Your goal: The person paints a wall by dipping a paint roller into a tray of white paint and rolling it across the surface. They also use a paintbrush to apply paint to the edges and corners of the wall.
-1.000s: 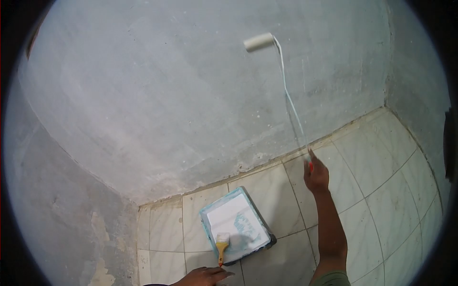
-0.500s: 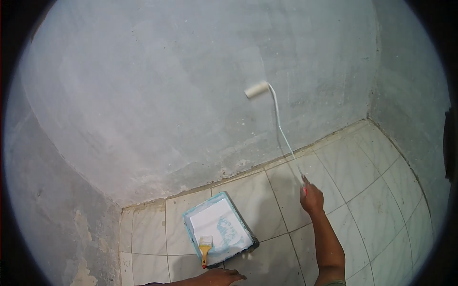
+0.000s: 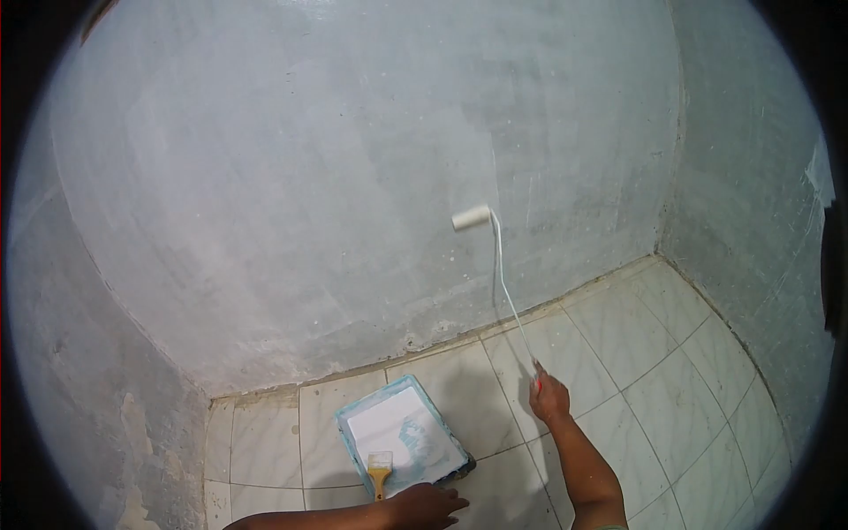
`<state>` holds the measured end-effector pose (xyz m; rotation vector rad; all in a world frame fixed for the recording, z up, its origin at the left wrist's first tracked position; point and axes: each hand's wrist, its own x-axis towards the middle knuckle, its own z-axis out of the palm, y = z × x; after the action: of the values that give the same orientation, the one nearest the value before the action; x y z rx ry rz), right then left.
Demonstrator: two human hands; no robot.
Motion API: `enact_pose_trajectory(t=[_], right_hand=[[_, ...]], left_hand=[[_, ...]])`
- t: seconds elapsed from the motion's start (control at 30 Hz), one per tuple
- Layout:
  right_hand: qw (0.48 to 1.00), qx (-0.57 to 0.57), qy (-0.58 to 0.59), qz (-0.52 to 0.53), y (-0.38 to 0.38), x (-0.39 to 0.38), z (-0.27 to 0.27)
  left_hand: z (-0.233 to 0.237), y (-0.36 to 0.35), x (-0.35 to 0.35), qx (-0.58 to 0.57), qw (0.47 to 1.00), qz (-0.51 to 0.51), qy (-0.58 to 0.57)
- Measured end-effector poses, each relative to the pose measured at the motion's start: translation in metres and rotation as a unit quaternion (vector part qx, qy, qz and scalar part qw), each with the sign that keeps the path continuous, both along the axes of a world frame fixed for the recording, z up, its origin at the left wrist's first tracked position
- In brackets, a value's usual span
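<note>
My right hand (image 3: 549, 397) is closed around the handle of a paint roller (image 3: 471, 217), and a little red shows at the grip. The roller's pale sleeve is against the grey wall (image 3: 353, 177), on a long, thin bent white rod. My left hand (image 3: 427, 506) is low in the view with fingers stretched out and nothing visible in it. It lies by the near edge of a blue-rimmed paint tray (image 3: 346, 433), over the end of a paintbrush handle. That paintbrush (image 3: 379, 473), with yellow handle and pale bristles, rests across the tray's edge. White and light blue paint covers the tray's inside.
Pale tiles (image 3: 609, 353) cover the floor around the tray. A left wall (image 3: 97, 371) with peeling patches and a right wall (image 3: 751, 194) meet the far wall at corners. Chipped plaster (image 3: 424, 340) runs along the wall's foot.
The roller has come down a little along the wall, with my right hand drawn back nearer. My left hand has moved slightly up and right, and the whole view has shifted somewhat.
</note>
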<state>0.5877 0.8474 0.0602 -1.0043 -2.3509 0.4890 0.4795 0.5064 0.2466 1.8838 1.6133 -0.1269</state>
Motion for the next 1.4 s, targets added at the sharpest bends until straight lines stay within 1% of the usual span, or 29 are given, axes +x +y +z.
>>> enact_pose_trajectory(t=[0.07, 0.13, 0.2, 0.27, 0.33, 0.37, 0.43, 0.5, 0.53, 0.57, 0.67, 0.7, 0.77, 0.83, 0.93, 0.97, 1.03, 1.1, 1.17, 1.2, 1.23, 1.3, 1.33, 1.4], right_hand=[[1.0, -0.016, -0.023, -0.01, -0.009, 0.011, -0.003], [0.998, -0.033, -0.045, -0.02, -0.019, 0.013, 0.015], [1.0, -0.004, -0.012, -0.025, -0.012, -0.002, 0.049], [0.999, 0.023, 0.006, -0.027, -0.007, -0.029, 0.098], [0.997, 0.05, 0.05, -0.021, -0.01, -0.058, 0.151], [0.997, 0.051, 0.049, -0.02, -0.011, -0.071, 0.163], [0.991, 0.078, 0.106, -0.011, -0.016, -0.088, 0.178], [0.993, 0.075, 0.085, -0.012, -0.025, -0.09, 0.165], [0.997, 0.042, 0.057, -0.021, -0.03, -0.085, 0.144], [0.999, 0.011, 0.028, -0.032, -0.035, -0.079, 0.121], [1.0, 0.005, 0.003, -0.011, -0.045, -0.042, 0.015], [1.0, -0.003, -0.008, -0.004, -0.05, -0.026, -0.01], [0.999, -0.021, -0.025, -0.003, -0.067, 0.003, -0.035], [0.998, -0.04, -0.042, 0.001, -0.075, 0.01, -0.041], [0.998, -0.017, -0.058, 0.002, -0.075, 0.011, -0.038], [0.999, -0.007, -0.044, 0.002, -0.07, 0.007, -0.033], [0.999, 0.0, -0.038, 0.004, -0.065, -0.004, -0.012], [1.0, 0.023, 0.014, 0.002, -0.067, -0.023, 0.014], [0.999, 0.027, 0.028, 0.003, -0.069, -0.035, 0.004], [0.998, 0.037, 0.047, 0.003, -0.07, -0.04, -0.001], [0.998, 0.034, 0.045, 0.004, -0.074, -0.036, -0.012], [1.0, 0.016, 0.001, -0.002, -0.084, -0.017, -0.041], [1.0, 0.018, 0.003, 0.003, -0.088, -0.004, -0.054], [0.998, -0.037, -0.053, 0.013, -0.095, 0.017, -0.067]], left_hand=[[0.003, 0.001, -0.002, -0.005, 0.999, -0.016, -0.027], [-0.002, -0.005, -0.001, 0.002, 0.999, -0.013, -0.048], [-0.002, -0.005, -0.002, 0.016, 0.998, -0.009, -0.066], [-0.002, -0.004, -0.001, -0.003, 0.998, -0.029, -0.056], [-0.012, -0.004, -0.004, -0.001, 0.997, -0.031, -0.069], [-0.017, -0.003, -0.005, 0.001, 0.996, -0.031, -0.083], [-0.013, 0.001, -0.004, -0.005, 0.997, -0.029, -0.076], [-0.017, -0.002, -0.007, -0.014, 0.997, -0.027, -0.07], [-0.026, -0.003, -0.013, -0.019, 0.996, -0.047, -0.07], [-0.033, -0.003, -0.017, -0.024, 0.995, -0.069, -0.07], [-0.035, -0.015, -0.03, -0.027, 0.997, -0.057, -0.045], [-0.033, -0.016, -0.031, -0.028, 0.997, -0.058, -0.046], [-0.029, -0.018, -0.034, -0.043, 0.997, -0.054, -0.033], [-0.024, -0.019, -0.031, -0.036, 0.997, -0.051, -0.046], [-0.022, -0.019, -0.02, -0.026, 0.996, -0.052, -0.065], [-0.022, -0.016, -0.02, -0.025, 0.996, -0.058, -0.065], [-0.022, -0.013, -0.022, -0.031, 0.995, -0.055, -0.074], [-0.027, -0.01, -0.023, -0.043, 0.994, -0.051, -0.084], [-0.037, -0.006, -0.026, -0.033, 0.996, -0.064, -0.056], [-0.045, -0.006, -0.028, -0.021, 0.996, -0.053, -0.064], [-0.043, -0.006, -0.026, -0.024, 0.996, -0.052, -0.066], [-0.034, 0.0, -0.024, -0.018, 0.998, -0.052, -0.044], [-0.034, -0.001, -0.024, -0.016, 0.998, -0.048, -0.041], [-0.034, -0.004, -0.024, -0.003, 0.997, -0.049, -0.058]])
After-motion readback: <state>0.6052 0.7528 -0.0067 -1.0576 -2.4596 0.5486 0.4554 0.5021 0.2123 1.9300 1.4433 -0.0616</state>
